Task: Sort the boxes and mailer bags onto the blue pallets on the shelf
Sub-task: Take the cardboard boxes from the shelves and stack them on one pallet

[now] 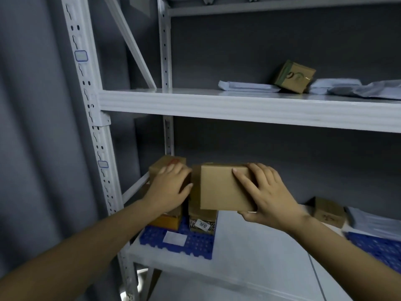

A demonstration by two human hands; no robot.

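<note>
White shelf (260, 246) ahead: with right hand (271, 196) fingers (245, 179) spread gripping the box (219, 187), seat it squarely beside the flat fingers of your left hand (169, 190).

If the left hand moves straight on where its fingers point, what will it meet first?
Probably the box with the red mark: the left hand seems to touch it, though depth is unclear.

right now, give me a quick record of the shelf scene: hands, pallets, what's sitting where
left hand: rests on the red-marked box atop the stack on the left pallet
right hand: grips a plain box, held up beside that stack
right pallet: mailer bags on it, small box beside them
upper shelf: tilted box between loose mailers
</note>
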